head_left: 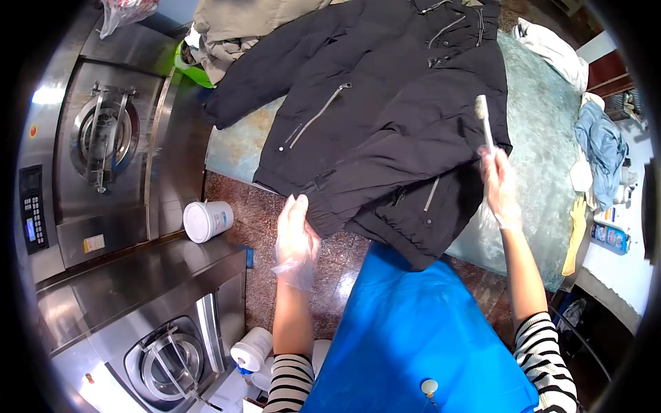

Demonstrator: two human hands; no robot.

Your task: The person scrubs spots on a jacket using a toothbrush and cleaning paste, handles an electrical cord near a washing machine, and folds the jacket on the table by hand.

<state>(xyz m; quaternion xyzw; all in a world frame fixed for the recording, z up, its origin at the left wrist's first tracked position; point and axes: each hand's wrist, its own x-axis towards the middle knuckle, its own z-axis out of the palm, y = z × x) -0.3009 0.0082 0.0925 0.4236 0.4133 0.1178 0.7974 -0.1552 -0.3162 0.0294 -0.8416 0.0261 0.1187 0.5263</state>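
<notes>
A: Biggest thing 1st?

B: The bench [540,148], w/ the dark jacket [385,89] spread over its middle. The hem [415,260] hangs past the near edge, above the floor [272,289] & right by the blue apron [420,330].

A: Risk there?

B: Weight, I'd say. W/ that much over the near edge, a tug could start the slick cloth sliding floorward. If the apron rubs the hem, it could drag too.

A: Next size down?

B: The sleeve [406,148], laid across the jacket front, cuff [323,219] out past the near edge, toward the left corner. Nothing shows under the cuff, so it could buckle or slip if pressed hard.

A: Hands?

B: Both in thin clear gloves. L hand [297,237] is at the cuff, fingers nearly straight, tips close together; can't tell if they pinch cloth or just touch it. If it's only touch, the cuff could get away. R hand [499,186] has its fingers closed round the handle of 1 brush [487,127].

A: Smallest?

B: Bristles [480,108], up top over the jacket; can't tell if they're damp. Loose glove film could snag on a zip [320,115] pull, & scrubbing too hard might scuff the fabric.
</notes>
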